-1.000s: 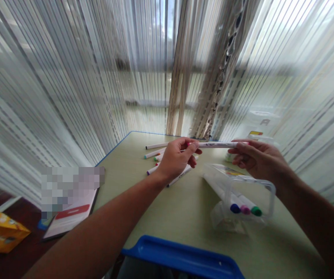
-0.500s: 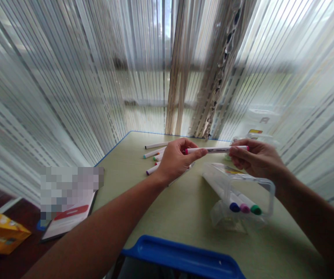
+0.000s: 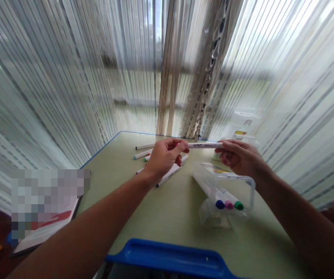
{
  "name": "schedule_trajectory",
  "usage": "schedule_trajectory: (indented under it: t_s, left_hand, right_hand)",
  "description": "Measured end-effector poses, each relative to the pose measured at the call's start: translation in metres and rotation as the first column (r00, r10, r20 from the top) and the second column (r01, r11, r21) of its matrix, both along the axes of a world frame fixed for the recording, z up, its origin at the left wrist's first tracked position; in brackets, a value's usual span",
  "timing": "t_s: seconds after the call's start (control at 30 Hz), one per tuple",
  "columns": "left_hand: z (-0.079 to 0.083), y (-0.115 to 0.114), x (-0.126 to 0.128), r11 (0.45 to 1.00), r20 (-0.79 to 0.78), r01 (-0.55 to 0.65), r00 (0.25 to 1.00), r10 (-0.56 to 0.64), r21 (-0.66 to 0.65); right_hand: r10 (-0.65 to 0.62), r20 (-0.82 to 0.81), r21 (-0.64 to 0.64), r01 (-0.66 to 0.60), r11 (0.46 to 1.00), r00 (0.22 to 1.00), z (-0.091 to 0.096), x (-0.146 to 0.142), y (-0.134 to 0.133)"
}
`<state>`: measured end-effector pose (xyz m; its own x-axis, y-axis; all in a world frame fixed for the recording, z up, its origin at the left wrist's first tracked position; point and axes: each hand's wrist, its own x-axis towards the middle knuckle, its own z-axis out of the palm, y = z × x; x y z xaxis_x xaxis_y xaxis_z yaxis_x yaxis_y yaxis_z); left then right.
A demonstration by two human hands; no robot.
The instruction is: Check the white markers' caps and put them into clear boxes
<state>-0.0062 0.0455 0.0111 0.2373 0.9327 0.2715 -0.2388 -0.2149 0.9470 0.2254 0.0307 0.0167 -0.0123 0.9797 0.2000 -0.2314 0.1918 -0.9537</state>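
Note:
A white marker (image 3: 204,145) lies level between my two hands, above the table. My left hand (image 3: 167,155) pinches its left end, where a bit of pink shows. The right end sits between the thumb and fingers of my right hand (image 3: 239,155). Beneath and behind my left hand, several white markers (image 3: 143,154) with coloured ends are spread on the table, some partly covered by it. Below my right hand stands a clear plastic case (image 3: 252,190), its near end open. Inside it lie a blue-capped marker (image 3: 220,204), a pink-capped one (image 3: 228,204) and a green-capped one (image 3: 238,205).
The pale green table (image 3: 161,217) has a blue tray edge (image 3: 169,255) in front. A clear container (image 3: 242,135) stands at the back right. To the left is a partly blurred book-like item (image 3: 45,232). String curtains (image 3: 137,77) hang behind the table.
The view has shifted, so the scene sits further left. Both hands still hold the marker; their fingers now cover its pink ends more. More of the loose markers shows below my left hand.

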Motion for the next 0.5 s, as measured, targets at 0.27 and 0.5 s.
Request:
schedule_trajectory:
  t_s: [0.27, 0.5]
  left_hand:
    - [0.0050, 0.0002, -0.0016, 0.995, 0.070, 0.005, 0.998, 0.002, -0.102]
    - [0.0030, 0.0029, -0.0029, 0.993, 0.107, 0.025, 0.994, -0.013, -0.117]
  right_hand:
    - [-0.014, 0.048, -0.009, 0.014, 1.000, 0.999, 0.0012, 0.0008, 0.0021]
    - [0.006, -0.030, -0.086, -0.009, 0.996, 1.000, 0.0069, -0.0008, -0.0001]
